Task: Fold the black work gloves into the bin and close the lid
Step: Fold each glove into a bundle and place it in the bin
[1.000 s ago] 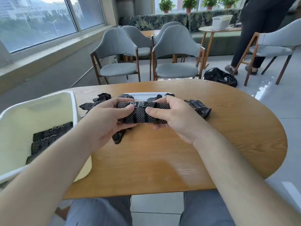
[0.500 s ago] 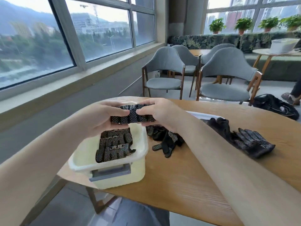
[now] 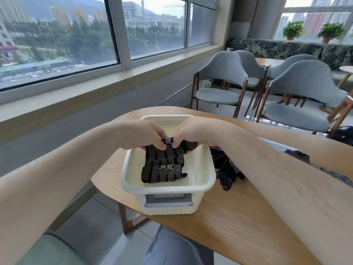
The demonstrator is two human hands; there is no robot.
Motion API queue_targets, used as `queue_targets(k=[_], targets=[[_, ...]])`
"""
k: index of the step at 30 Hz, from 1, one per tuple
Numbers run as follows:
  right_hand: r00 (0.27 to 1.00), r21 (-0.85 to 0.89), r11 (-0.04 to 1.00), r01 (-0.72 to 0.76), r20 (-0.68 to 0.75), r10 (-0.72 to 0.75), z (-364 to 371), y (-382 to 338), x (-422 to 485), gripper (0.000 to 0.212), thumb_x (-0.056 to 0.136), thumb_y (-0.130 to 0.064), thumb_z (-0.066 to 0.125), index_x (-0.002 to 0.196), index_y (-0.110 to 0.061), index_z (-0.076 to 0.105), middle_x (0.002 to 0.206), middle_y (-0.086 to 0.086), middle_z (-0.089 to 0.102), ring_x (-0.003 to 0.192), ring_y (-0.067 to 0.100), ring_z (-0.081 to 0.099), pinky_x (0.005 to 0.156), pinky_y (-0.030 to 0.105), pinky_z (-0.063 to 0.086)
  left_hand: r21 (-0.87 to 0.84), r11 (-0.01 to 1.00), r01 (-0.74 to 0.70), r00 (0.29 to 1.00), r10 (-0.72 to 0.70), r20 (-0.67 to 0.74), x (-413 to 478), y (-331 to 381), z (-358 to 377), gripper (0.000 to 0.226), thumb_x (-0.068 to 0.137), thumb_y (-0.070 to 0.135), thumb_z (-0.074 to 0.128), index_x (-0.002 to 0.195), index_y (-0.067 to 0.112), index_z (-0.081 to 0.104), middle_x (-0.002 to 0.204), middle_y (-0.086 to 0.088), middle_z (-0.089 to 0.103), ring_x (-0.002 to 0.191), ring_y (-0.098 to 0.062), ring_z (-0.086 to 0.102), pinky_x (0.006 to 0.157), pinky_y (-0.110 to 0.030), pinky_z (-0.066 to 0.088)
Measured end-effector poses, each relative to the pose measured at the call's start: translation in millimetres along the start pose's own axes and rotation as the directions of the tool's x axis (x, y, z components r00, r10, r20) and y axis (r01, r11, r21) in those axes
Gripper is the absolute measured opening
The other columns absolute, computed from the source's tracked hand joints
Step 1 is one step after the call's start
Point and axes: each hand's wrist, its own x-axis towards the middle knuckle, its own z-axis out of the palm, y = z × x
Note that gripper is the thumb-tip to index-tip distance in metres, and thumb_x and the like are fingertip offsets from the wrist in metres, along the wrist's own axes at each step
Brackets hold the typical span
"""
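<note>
A wooden table [image 3: 238, 217] carries a cream bin [image 3: 205, 185] at its left end, close to the edge; the bin is uncovered, with a grey latch handle [image 3: 168, 200] on its near wall. Loose black gloves [image 3: 227, 174] lie in a heap on the table just beside the bin's right wall. A white flat panel [image 3: 272, 144] lies beyond them, mostly hidden by the right forearm, so it cannot be identified with certainty. Grey chairs [image 3: 219, 79] stand past the table, below a wide window [image 3: 57, 39]; potted plants [image 3: 293, 29] sit on the far sill.

Both forearms cross the near field and screen part of the table; the hands themselves cover the bin's far interior.

The left hand [image 3: 145, 134] and the right hand [image 3: 193, 131] meet over the bin, fingers curled downward; each pinches the top edge of the held glove [image 3: 170, 153], thumbs and fingertips clamped on the dotted fabric.

The held glove hangs folded below the fingers, inside the bin's rim, toward the far half. Its lower edge touches or overlaps the stowed glove [image 3: 162, 174], which lies folded flat on the bin floor, printed label upward, nearer the front wall.
</note>
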Motion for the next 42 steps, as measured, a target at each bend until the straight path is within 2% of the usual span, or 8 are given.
queue_targets(k=[6, 15, 19, 23, 31, 34, 39, 42], targets=[[0.968, -0.269, 0.958, -0.097, 0.199, 0.154, 27.8, -2.5, 17.0, 0.030, 0.084, -0.002, 0.077, 0.113, -0.003, 0.068, 0.107, 0.011, 0.072, 0.098, 0.028, 0.072, 0.090, 0.038, 0.061, 0.411, 0.908, 0.081, 0.986, -0.132, 0.099, 16.7, -6.0, 17.6, 0.028, 0.091, 0.007, 0.071, 0.118, 0.013, 0.069, 0.107, -0.004, 0.072, 0.099, -0.022, 0.070, 0.079, -0.028, 0.060], [0.883, -0.497, 0.866, -0.053, 0.381, 0.273, 63.8, 11.7, 44.6, 0.046, 0.086, -0.004, 0.078, 0.130, -0.003, 0.064, 0.126, 0.014, 0.070, 0.114, 0.028, 0.068, 0.100, 0.040, 0.057, 0.615, 0.780, 0.110, 0.922, -0.311, 0.230, 37.7, -27.1, 42.0, 0.055, 0.088, 0.012, 0.077, 0.138, 0.011, 0.057, 0.134, -0.009, 0.061, 0.115, -0.028, 0.064, 0.091, -0.039, 0.060], [0.887, -0.575, 0.818, 0.001, 0.379, 0.266, 68.1, 11.9, 44.9, 0.048, 0.084, -0.017, 0.084, 0.127, -0.007, 0.065, 0.123, 0.010, 0.069, 0.103, 0.022, 0.067, 0.094, 0.034, 0.059, 0.678, 0.732, 0.074, 0.931, -0.294, 0.217, 39.2, -30.8, 45.2, 0.052, 0.088, 0.019, 0.079, 0.136, 0.014, 0.059, 0.131, -0.005, 0.061, 0.092, -0.018, 0.063, 0.087, -0.033, 0.059], [0.915, -0.667, 0.741, 0.073, 0.340, 0.216, 77.7, 13.9, 44.5, 0.044, 0.084, -0.031, 0.084, 0.117, -0.009, 0.065, 0.097, 0.003, 0.064, 0.079, 0.014, 0.063, 0.071, 0.023, 0.058, 0.725, 0.685, 0.078, 0.929, -0.313, 0.196, 41.6, -36.9, 50.1, 0.055, 0.085, 0.021, 0.082, 0.134, 0.011, 0.059, 0.130, -0.009, 0.063, 0.108, -0.026, 0.065, 0.085, -0.035, 0.060], [0.927, -0.846, 0.493, 0.203, 0.329, 0.183, 86.5, 7.8, 39.4, 0.055, 0.090, -0.050, 0.072, 0.134, -0.018, 0.063, 0.111, -0.001, 0.058, 0.101, 0.020, 0.051, 0.087, 0.030, 0.039, 0.859, 0.512, 0.022, 0.953, -0.270, 0.136, 45.0, -39.4, 55.3, 0.040, 0.084, 0.039, 0.081, 0.108, 0.009, 0.069, 0.095, -0.006, 0.070, 0.081, -0.021, 0.065, 0.071, -0.031, 0.054], [0.931, -0.834, 0.498, 0.237, 0.342, 0.129, 76.8, -1.7, 37.2, 0.048, 0.089, -0.050, 0.073, 0.125, -0.018, 0.069, 0.111, 0.000, 0.068, 0.098, 0.022, 0.059, 0.088, 0.030, 0.045, 0.830, 0.558, 0.001, 0.965, -0.219, 0.146, 40.6, -34.9, 43.9, 0.041, 0.084, 0.043, 0.078, 0.109, 0.010, 0.071, 0.081, 0.000, 0.068, 0.069, -0.015, 0.063, 0.060, -0.025, 0.051], [0.981, -0.837, 0.511, 0.192, 0.164, -0.100, 31.1, -12.9, 22.3, 0.021, 0.093, -0.035, 0.066, 0.092, -0.014, 0.069, 0.079, -0.001, 0.059, 0.080, 0.023, 0.056, 0.063, 0.028, 0.041, 0.832, 0.553, -0.050, 0.996, 0.091, -0.001, 30.9, 0.5, 30.9, 0.031, 0.091, 0.038, 0.066, 0.096, 0.007, 0.070, 0.078, -0.006, 0.064, 0.069, -0.022, 0.056, 0.070, -0.030, 0.048], [0.987, -0.761, 0.633, 0.139, 0.056, -0.150, -4.0, -9.1, 7.0, 0.017, 0.093, -0.031, 0.064, 0.097, -0.019, 0.075, 0.077, -0.006, 0.061, 0.080, 0.019, 0.058, 0.062, 0.026, 0.041, 0.827, 0.554, -0.098, 0.959, 0.275, -0.071, 30.1, 24.1, 33.1, 0.020, 0.092, 0.036, 0.058, 0.100, 0.022, 0.070, 0.090, -0.001, 0.068, 0.089, -0.026, 0.064, 0.088, -0.038, 0.054]])
